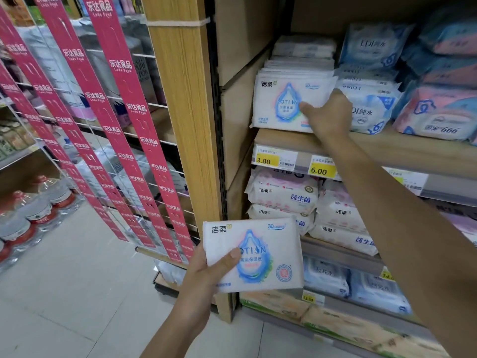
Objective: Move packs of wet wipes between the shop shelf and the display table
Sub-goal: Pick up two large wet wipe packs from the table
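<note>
Step in hand: a pick from the shelf is judged to be under way, one pack already held and a second being taken.
Left hand (206, 270): kept low in front of the shelving; thumb laid across the printed face of the held pack (260, 257), fingers curled under it out of sight, so the pack is clamped between them.
Held pack: white, blue droplet print, carried flat-faced toward the camera, clear of the shelves.
Right hand (327, 115): reached up to the upper shelf board (402, 148); thumb pressed on the face of the front pack (278, 104), fingers passed round its right edge and hidden behind it; a pinch is read from this.
Front pack: same print as the held one, standing at the front of a row of like packs (299, 63), at the left end of the board above the 3.00 price tag (265, 160).
Neighbours: blue packs (371, 112) just beside on the right, touching or nearly so; pink-printed packs (284, 195) on the shelf below.
Display table: not in view.
Next move, judged: the front pack is to be drawn straight out toward the body, so that the row behind is not dragged along and the blue packs are not knocked.
Risk, judged: soft wrapping may slip under a thumb-only pinch.
</note>
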A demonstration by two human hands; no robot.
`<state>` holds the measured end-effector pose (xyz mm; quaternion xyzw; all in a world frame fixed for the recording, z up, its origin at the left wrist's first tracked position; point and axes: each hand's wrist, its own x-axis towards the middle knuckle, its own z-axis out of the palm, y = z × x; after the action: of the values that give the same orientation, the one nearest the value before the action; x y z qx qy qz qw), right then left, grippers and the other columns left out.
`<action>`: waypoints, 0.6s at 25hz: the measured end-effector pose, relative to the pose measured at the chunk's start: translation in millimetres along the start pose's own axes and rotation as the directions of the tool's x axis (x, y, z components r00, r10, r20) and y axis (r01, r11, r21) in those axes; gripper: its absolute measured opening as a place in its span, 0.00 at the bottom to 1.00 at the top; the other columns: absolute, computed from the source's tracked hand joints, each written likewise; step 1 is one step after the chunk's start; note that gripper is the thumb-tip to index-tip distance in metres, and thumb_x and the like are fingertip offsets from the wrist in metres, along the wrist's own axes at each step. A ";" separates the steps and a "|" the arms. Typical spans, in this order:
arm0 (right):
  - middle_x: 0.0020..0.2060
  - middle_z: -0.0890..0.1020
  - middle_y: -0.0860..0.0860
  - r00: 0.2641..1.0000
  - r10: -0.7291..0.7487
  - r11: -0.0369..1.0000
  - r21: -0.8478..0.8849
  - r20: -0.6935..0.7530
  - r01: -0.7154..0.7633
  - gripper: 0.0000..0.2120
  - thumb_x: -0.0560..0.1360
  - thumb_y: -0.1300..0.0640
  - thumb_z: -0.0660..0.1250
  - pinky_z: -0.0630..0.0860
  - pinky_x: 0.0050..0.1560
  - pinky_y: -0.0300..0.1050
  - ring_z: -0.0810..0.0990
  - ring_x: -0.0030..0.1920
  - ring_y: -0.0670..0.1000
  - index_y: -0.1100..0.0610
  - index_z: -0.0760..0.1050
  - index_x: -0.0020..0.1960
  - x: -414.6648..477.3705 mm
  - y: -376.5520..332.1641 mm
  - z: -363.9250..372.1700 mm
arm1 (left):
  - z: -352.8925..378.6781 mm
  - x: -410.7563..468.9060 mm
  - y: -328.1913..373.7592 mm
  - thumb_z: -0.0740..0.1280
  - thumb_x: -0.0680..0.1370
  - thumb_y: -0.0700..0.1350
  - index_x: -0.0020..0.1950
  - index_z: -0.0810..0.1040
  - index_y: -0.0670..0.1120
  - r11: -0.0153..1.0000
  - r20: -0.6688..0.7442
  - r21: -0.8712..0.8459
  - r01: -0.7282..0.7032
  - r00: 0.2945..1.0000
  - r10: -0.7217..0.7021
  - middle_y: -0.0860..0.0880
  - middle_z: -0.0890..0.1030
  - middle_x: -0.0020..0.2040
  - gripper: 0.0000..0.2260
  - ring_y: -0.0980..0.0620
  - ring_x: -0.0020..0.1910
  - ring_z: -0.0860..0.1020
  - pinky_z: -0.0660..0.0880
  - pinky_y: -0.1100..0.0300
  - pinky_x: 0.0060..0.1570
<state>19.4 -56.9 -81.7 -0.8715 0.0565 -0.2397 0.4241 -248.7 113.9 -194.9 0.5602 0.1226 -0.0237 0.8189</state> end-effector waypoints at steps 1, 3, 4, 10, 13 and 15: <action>0.57 0.79 0.58 1.000 -0.004 0.985 -0.174 -0.016 0.001 0.26 0.72 0.44 0.70 0.70 0.46 0.45 0.78 0.57 0.57 0.63 0.72 0.59 0.6 -1.2 -1.8 | 0.7 3.3 0.3 0.67 0.75 0.39 0.62 0.76 0.44 1.000 0.008 0.000 0.001 1.000 -0.001 0.43 0.84 0.53 0.16 0.41 0.50 0.83 0.77 0.63 0.28; 0.56 0.79 0.59 0.998 -0.061 0.900 -0.433 -0.005 0.052 0.28 0.73 0.40 0.66 0.73 0.48 0.49 0.77 0.57 0.60 0.64 0.73 0.58 0.8 -6.4 -4.2 | 3.0 8.4 1.7 0.67 0.75 0.39 0.62 0.75 0.44 1.000 0.018 0.004 -0.002 1.000 0.001 0.43 0.84 0.53 0.15 0.41 0.49 0.83 0.76 0.64 0.26; 0.55 0.80 0.59 0.995 -0.099 0.844 -0.528 0.020 0.094 0.28 0.74 0.39 0.65 0.72 0.47 0.49 0.78 0.56 0.60 0.63 0.74 0.57 1.1 -10.4 -4.4 | 4.3 10.9 2.6 0.67 0.75 0.39 0.62 0.75 0.44 1.000 0.022 0.010 -0.007 1.000 0.006 0.43 0.84 0.53 0.15 0.42 0.48 0.84 0.76 0.64 0.25; 0.43 0.79 0.60 0.991 -0.125 0.805 -0.579 0.048 0.130 0.29 0.76 0.35 0.57 0.67 0.41 0.48 0.79 0.50 0.61 0.63 0.76 0.48 -10.9 -16.1 -43.6 | 15.8 28.5 12.4 0.68 0.72 0.41 0.62 0.76 0.45 0.999 0.029 0.012 -0.040 0.999 0.040 0.46 0.84 0.54 0.18 0.45 0.53 0.83 0.82 0.53 0.45; 0.42 0.82 0.56 0.954 -0.024 0.996 0.091 0.300 -0.004 0.22 0.78 0.40 0.59 0.74 0.46 0.50 0.80 0.43 0.53 0.60 0.78 0.47 -46.2 7.5 -78.9 | 34.3 44.5 30.9 0.68 0.73 0.41 0.63 0.76 0.45 0.993 0.058 0.000 -0.114 0.992 0.114 0.47 0.83 0.56 0.18 0.46 0.55 0.82 0.81 0.53 0.48; 0.44 0.83 0.50 0.859 -0.001 0.923 0.330 0.512 -0.196 0.17 0.76 0.41 0.62 0.78 0.49 0.50 0.82 0.43 0.49 0.53 0.78 0.52 -75.3 19.4 -94.3 | 52.6 59.8 50.2 0.67 0.74 0.39 0.61 0.76 0.45 0.982 0.089 -0.035 -0.186 0.978 0.189 0.48 0.84 0.55 0.15 0.48 0.53 0.83 0.81 0.57 0.46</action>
<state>-88.7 -113.6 -75.0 -0.8033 -0.0573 0.0116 0.5927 -172.7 89.9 -144.7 0.5567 0.0317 0.0295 0.8296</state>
